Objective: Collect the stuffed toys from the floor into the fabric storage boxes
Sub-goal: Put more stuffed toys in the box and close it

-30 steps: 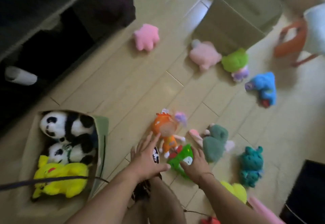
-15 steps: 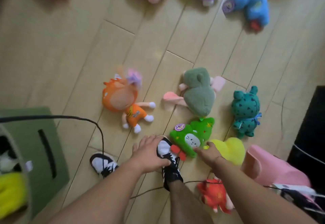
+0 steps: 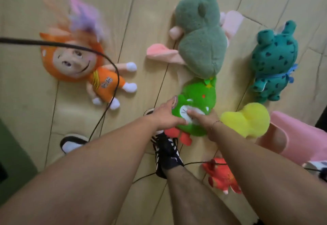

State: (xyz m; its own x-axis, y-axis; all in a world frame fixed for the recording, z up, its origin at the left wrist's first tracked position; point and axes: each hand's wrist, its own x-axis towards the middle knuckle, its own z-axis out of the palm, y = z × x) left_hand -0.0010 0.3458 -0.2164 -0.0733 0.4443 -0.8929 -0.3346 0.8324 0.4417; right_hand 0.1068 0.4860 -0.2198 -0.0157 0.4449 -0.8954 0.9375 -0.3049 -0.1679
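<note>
A bright green plush (image 3: pixel 198 99) with a white face patch and red feet lies on the wooden floor in front of my shoe. My left hand (image 3: pixel 165 116) grips its left side and my right hand (image 3: pixel 203 118) closes on its right side, thumb across the face patch. Around it lie an orange-haired doll (image 3: pixel 79 62), a dull green plush with pink limbs (image 3: pixel 200 39), a teal spotted frog (image 3: pixel 276 60), a yellow plush (image 3: pixel 247 118) and a red plush (image 3: pixel 221 175). A green fabric storage box (image 3: pixel 12 157) shows at the left edge.
A black cable (image 3: pixel 106 60) swings across the orange doll and runs down past my shoes (image 3: pixel 166 152). A pink object (image 3: pixel 297 136) sits at the right edge. Bare floorboards lie at the upper left.
The view has dropped closer to the floor. Both hands have moved onto the bright green plush and closed on it from either side.
</note>
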